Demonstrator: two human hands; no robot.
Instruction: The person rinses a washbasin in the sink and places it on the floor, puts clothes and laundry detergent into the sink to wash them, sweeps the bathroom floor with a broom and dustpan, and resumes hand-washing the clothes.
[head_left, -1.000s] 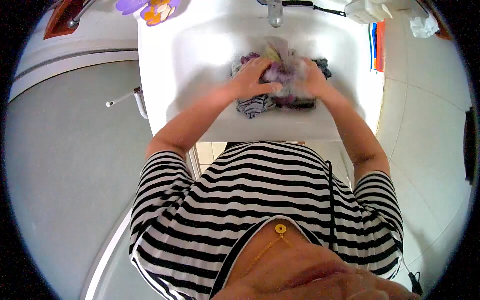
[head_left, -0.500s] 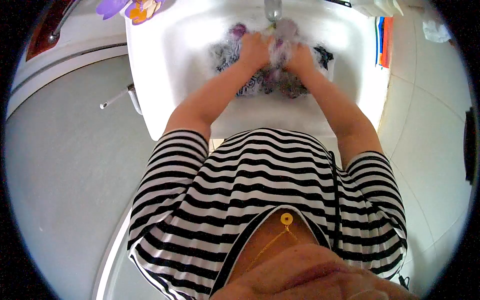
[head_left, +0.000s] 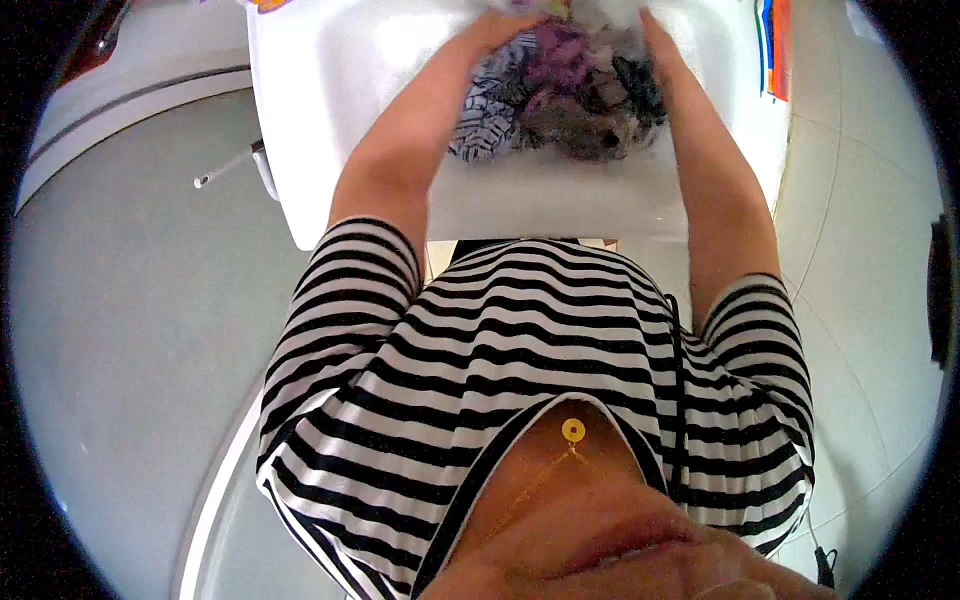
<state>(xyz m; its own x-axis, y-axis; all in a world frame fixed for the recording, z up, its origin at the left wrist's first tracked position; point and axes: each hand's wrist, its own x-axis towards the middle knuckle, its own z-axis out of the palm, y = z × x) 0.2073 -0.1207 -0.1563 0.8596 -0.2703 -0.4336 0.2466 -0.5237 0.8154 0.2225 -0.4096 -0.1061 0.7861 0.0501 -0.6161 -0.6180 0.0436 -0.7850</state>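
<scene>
A wet heap of clothes (head_left: 590,105) lies in the white sink (head_left: 560,195), with purple, dark brown and black pieces in it. At its left side is a black-and-white patterned cloth (head_left: 487,128). My left hand (head_left: 508,27) is at the upper left of the heap, close to the top edge of the view; its fingers are blurred and partly hidden. On the upper right, my right hand (head_left: 655,32) is beside the heap, cut by the top edge, and its fingers cannot be made out. Whitish foam or water blurs the area between both hands.
A grey surface (head_left: 150,300) is on the left, with a pale rod-like handle (head_left: 225,168) near the sink. Colourful flat items (head_left: 775,60) stand at the sink's right edge. White tiles (head_left: 840,200) cover the right side. A striped shirt (head_left: 540,330) fills the lower middle.
Both hands have moved up in the view and farther apart, toward the top edge. The clothes heap is more exposed, and the sink and tap have shifted upward, the tap out of view.
</scene>
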